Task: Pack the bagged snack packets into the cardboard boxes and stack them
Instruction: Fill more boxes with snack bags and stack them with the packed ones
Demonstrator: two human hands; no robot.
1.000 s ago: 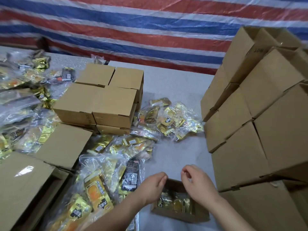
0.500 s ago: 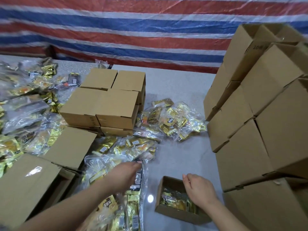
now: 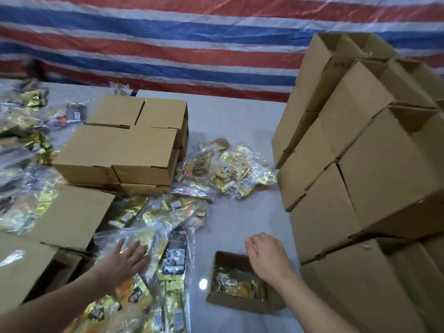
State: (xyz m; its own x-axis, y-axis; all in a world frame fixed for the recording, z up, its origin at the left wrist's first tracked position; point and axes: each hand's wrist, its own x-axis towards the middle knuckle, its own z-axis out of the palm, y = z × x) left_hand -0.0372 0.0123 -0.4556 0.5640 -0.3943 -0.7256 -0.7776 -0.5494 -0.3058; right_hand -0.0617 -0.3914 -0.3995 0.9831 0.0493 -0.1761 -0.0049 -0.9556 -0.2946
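Observation:
A small open cardboard box (image 3: 222, 300) sits on the grey table near me, with gold snack packets lying inside it. My right hand (image 3: 269, 257) hovers over its far right corner, fingers loosely curled, holding nothing. My left hand (image 3: 125, 259) lies flat with fingers spread on a clear bag of gold packets (image 3: 134, 239) in the pile left of the box. A black packet in a bag (image 3: 174, 257) lies just right of that hand.
A tall stack of cardboard boxes (image 3: 360, 183) rises at the right. Closed boxes (image 3: 125, 145) stand at the centre left, more boxes (image 3: 67, 217) at the near left. Another bagged snack heap (image 3: 228, 169) lies mid-table. A striped tarp (image 3: 168, 44) hangs behind.
My left hand left the open box and swung left onto the bag pile, fingers spreading. My right hand stayed over the box, rising slightly.

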